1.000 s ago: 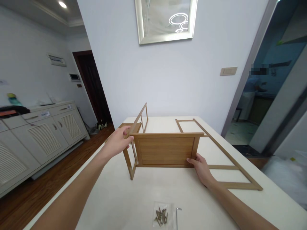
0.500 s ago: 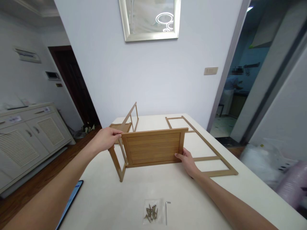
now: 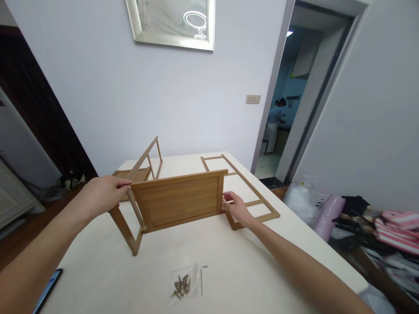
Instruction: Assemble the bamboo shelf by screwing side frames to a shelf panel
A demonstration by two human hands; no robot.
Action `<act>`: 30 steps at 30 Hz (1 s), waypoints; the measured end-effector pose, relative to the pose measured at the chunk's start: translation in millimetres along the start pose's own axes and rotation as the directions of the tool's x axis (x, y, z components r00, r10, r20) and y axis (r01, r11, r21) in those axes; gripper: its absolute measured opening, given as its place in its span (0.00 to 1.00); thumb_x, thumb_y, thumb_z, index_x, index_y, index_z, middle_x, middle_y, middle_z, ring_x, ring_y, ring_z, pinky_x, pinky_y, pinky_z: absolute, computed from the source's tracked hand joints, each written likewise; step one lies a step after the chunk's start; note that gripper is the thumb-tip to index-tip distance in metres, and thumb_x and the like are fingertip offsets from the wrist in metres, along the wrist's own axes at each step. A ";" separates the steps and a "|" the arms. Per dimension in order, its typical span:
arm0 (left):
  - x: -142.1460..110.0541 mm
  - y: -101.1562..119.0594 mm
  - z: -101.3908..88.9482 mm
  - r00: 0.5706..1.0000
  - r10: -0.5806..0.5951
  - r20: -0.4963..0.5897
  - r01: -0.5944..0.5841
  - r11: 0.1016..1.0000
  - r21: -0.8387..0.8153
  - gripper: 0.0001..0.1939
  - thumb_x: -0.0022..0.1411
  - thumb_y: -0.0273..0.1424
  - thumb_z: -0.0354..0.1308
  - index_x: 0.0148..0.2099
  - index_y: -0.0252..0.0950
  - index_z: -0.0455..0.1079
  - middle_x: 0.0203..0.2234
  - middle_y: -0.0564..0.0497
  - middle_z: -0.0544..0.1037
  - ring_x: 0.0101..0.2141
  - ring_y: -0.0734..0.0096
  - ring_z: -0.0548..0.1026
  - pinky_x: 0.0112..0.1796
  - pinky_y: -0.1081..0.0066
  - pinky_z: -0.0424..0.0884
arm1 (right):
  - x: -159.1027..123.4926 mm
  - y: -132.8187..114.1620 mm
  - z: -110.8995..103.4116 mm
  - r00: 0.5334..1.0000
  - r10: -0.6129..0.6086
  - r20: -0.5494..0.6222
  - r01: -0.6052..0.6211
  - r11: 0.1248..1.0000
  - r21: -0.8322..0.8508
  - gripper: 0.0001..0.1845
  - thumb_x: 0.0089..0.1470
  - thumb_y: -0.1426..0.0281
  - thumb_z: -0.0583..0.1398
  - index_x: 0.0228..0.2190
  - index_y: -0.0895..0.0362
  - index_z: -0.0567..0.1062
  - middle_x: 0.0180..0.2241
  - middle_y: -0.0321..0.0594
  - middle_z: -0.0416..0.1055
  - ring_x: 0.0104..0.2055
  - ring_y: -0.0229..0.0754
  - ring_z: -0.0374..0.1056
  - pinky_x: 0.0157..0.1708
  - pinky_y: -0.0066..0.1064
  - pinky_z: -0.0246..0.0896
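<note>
A brown wooden panel stands on its long edge on the white table, its left end against an upright ladder-like wooden frame. My left hand grips the top corner where panel and frame meet, thumb and fingers closed there. Beside the panel's right end is my right hand, its fingers loosely curled and apart, with the thumb off the panel's face. Behind it, a second wooden frame lies flat. Another wooden panel shows partly behind the upright frame.
Near the front lie a clear bag of screws and an L-shaped hex key. A dark-edged tablet or phone sits at the left edge. Bundles and clothes are piled right of the table. A person stands beyond the doorway.
My view has turned to the right. My right hand has let go of the panel's right end, its thumb now off the face. My left hand keeps hold of the top left corner.
</note>
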State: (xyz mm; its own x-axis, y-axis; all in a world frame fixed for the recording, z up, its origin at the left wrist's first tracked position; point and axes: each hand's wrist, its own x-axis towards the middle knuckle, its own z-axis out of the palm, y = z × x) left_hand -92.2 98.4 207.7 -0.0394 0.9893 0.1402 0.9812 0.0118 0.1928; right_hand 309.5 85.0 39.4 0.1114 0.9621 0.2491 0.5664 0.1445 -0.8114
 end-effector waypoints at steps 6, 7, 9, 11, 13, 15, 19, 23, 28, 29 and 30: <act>-1.0 -0.4 1.9 0.998 0.035 -0.042 -0.034 0.999 0.025 0.19 0.58 0.38 0.52 0.46 0.40 0.79 0.19 0.52 0.77 0.31 0.58 0.76 0.33 0.71 0.63 | -5.0 23.1 -76.4 0.968 0.076 -0.240 -0.222 0.708 -0.671 0.20 0.57 0.65 0.57 0.49 0.63 0.70 0.50 0.61 0.67 0.56 0.60 0.61 0.53 0.49 0.57; -1.6 -0.2 2.0 0.998 0.037 -0.046 -0.036 0.999 0.021 0.19 0.58 0.38 0.52 0.46 0.41 0.79 0.18 0.52 0.77 0.32 0.58 0.76 0.33 0.71 0.64 | -7.0 28.2 -87.3 0.955 0.147 -0.256 -0.290 0.628 -0.722 0.21 0.57 0.64 0.57 0.48 0.64 0.71 0.50 0.63 0.67 0.56 0.62 0.61 0.51 0.50 0.58; -2.9 0.2 2.0 0.998 0.049 -0.046 -0.049 0.999 0.008 0.19 0.58 0.38 0.52 0.45 0.41 0.80 0.18 0.52 0.77 0.32 0.57 0.76 0.33 0.71 0.64 | -11.2 38.5 -104.4 0.921 0.288 -0.261 -0.380 0.523 -0.763 0.22 0.57 0.63 0.57 0.47 0.65 0.72 0.48 0.63 0.68 0.55 0.64 0.63 0.48 0.49 0.61; -4.0 0.2 2.0 0.995 0.082 -0.050 -0.082 0.997 0.000 0.18 0.58 0.38 0.51 0.43 0.40 0.80 0.21 0.51 0.79 0.33 0.57 0.77 0.33 0.70 0.65 | -14.6 47.8 -115.6 0.885 0.406 -0.226 -0.420 0.494 -0.761 0.22 0.55 0.62 0.58 0.46 0.64 0.73 0.47 0.61 0.70 0.54 0.62 0.65 0.46 0.47 0.63; -4.4 0.0 2.2 0.991 0.110 -0.073 -0.111 0.994 0.003 0.18 0.58 0.37 0.51 0.42 0.39 0.80 0.27 0.50 0.81 0.34 0.57 0.77 0.34 0.70 0.66 | -16.4 55.4 -122.5 0.862 0.466 -0.199 -0.440 0.494 -0.750 0.20 0.52 0.63 0.60 0.44 0.62 0.75 0.46 0.59 0.72 0.52 0.61 0.68 0.45 0.45 0.64; -4.3 -0.1 2.6 0.988 0.126 -0.093 -0.125 0.992 0.010 0.17 0.58 0.36 0.51 0.41 0.39 0.80 0.30 0.49 0.82 0.35 0.57 0.77 0.35 0.69 0.66 | -16.3 61.2 -127.4 0.853 0.483 -0.199 -0.456 0.501 -0.735 0.18 0.49 0.66 0.61 0.42 0.62 0.77 0.44 0.59 0.73 0.49 0.60 0.70 0.43 0.43 0.65; -4.0 0.5 2.6 0.986 0.134 -0.100 -0.133 0.991 0.012 0.17 0.58 0.36 0.51 0.42 0.38 0.80 0.29 0.47 0.82 0.35 0.56 0.78 0.36 0.69 0.67 | -13.1 70.6 -136.5 0.853 0.481 -0.203 -0.476 0.554 -0.683 0.14 0.46 0.73 0.61 0.37 0.63 0.78 0.41 0.60 0.76 0.46 0.58 0.73 0.41 0.42 0.66; -4.6 2.1 1.1 0.988 0.127 -0.087 -0.127 0.992 -0.001 0.17 0.59 0.35 0.51 0.41 0.38 0.80 0.31 0.46 0.82 0.36 0.56 0.78 0.36 0.69 0.67 | -11.1 79.3 -146.5 0.865 0.454 -0.212 -0.485 0.650 -0.585 0.09 0.44 0.75 0.61 0.31 0.64 0.77 0.39 0.61 0.76 0.46 0.61 0.72 0.44 0.43 0.64; -3.6 2.0 -0.5 0.993 0.105 -0.052 -0.106 0.994 -0.021 0.19 0.58 0.36 0.52 0.44 0.36 0.80 0.33 0.47 0.83 0.36 0.57 0.77 0.36 0.70 0.66 | -16.0 82.9 -155.9 0.842 0.484 -0.236 -0.538 0.778 -0.323 0.04 0.43 0.72 0.63 0.22 0.61 0.74 0.25 0.52 0.75 0.38 0.59 0.75 0.39 0.43 0.67; -3.4 1.8 -0.9 0.993 0.105 -0.055 -0.107 0.994 -0.026 0.18 0.58 0.36 0.52 0.44 0.36 0.80 0.31 0.47 0.82 0.35 0.58 0.77 0.35 0.70 0.66 | -18.0 82.3 -157.0 0.835 0.500 -0.228 -0.546 0.801 -0.244 0.05 0.44 0.71 0.63 0.22 0.60 0.73 0.23 0.49 0.73 0.34 0.56 0.75 0.35 0.41 0.68; -3.5 1.6 -1.4 0.992 0.109 -0.056 -0.111 0.993 -0.034 0.18 0.58 0.37 0.52 0.44 0.36 0.80 0.30 0.48 0.82 0.34 0.58 0.77 0.35 0.71 0.66 | -20.2 81.3 -157.8 0.830 0.515 -0.213 -0.549 0.821 -0.158 0.06 0.45 0.69 0.63 0.22 0.60 0.73 0.22 0.47 0.73 0.30 0.52 0.74 0.32 0.40 0.69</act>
State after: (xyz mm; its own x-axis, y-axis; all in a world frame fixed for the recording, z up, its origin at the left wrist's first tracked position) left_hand -90.7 94.7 209.0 0.0577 0.9750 0.2146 0.9725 -0.1035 0.2088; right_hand 482.2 40.8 51.8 0.5582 0.8239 -0.0981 0.5326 -0.4465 -0.7190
